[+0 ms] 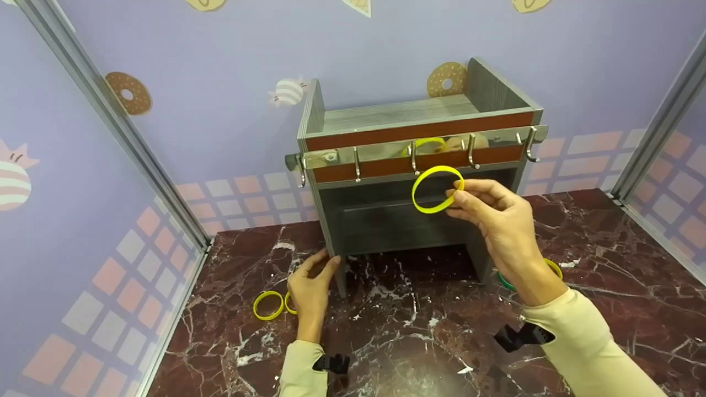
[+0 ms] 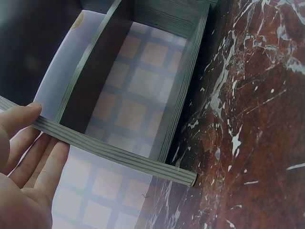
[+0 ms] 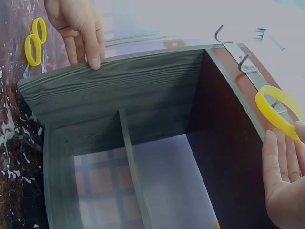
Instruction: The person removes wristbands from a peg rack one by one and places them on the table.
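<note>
Between thumb and fingertips, my right hand (image 1: 499, 220) pinches a yellow silicone wristband (image 1: 438, 189). The band is held upright, just in front of the metal hook rail (image 1: 386, 151) on the small grey wooden shelf (image 1: 397, 220). In the right wrist view, the band (image 3: 271, 112) overlaps one of the hooks; whether it touches cannot be told. My left hand (image 1: 311, 289) grips the shelf's left side panel (image 2: 109, 149), thumb on the front edge and fingers along the outer face.
Two yellow bands lie on the dark red marbled tabletop, one band (image 1: 268, 306) left of my left hand, another partly behind it. A green band (image 1: 505, 282) and a yellow band (image 1: 553, 268) are partly hidden behind my right wrist. A patterned wall (image 1: 231, 149) stands behind the shelf.
</note>
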A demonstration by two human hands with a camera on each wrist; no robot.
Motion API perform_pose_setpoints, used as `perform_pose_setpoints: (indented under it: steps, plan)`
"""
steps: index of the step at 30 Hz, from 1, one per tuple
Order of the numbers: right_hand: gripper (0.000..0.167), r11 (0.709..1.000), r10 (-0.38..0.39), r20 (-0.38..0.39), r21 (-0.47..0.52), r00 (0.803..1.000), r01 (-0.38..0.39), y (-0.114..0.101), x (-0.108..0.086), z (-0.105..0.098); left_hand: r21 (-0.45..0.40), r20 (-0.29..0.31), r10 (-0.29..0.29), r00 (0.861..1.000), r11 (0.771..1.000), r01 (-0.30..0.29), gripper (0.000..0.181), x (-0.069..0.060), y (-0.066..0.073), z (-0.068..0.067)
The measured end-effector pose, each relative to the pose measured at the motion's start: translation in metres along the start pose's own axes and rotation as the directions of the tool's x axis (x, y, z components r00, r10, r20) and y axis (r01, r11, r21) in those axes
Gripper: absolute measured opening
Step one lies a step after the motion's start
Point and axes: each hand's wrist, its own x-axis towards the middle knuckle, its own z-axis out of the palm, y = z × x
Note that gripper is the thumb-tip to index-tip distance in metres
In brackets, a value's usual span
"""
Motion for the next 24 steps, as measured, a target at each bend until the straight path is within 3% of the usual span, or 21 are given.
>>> perform_pose_setpoints:
  steps: [5,12,15,24]
  plan:
    - [0.014,1.0,0.015,-0.019,0.016,1.0,-0.014,0.003,-0.003,-0.007,0.011,-0.025,-0.013,1.0,1.0,0.014,0.024,-0.001,0.004,0.003]
    - [0.013,0.999,0.037,-0.063,0.004,0.997,-0.036,0.008,-0.008,-0.022,0.007,-0.014,0.005,1.0,1.0,-0.004,0.022,-0.012,0.038,0.001]
    - [0.014,0.999,0.045,-0.082,-0.01,0.996,-0.046,0.01,-0.011,-0.029,0.008,-0.014,0.008,1.0,1.0,-0.008,0.022,-0.013,0.042,0.001]
    - [0.015,0.996,0.078,-0.105,-0.024,0.991,-0.081,0.016,-0.019,-0.054,-0.01,-0.025,-0.011,1.0,1.0,0.01,0.023,-0.001,0.002,0.004]
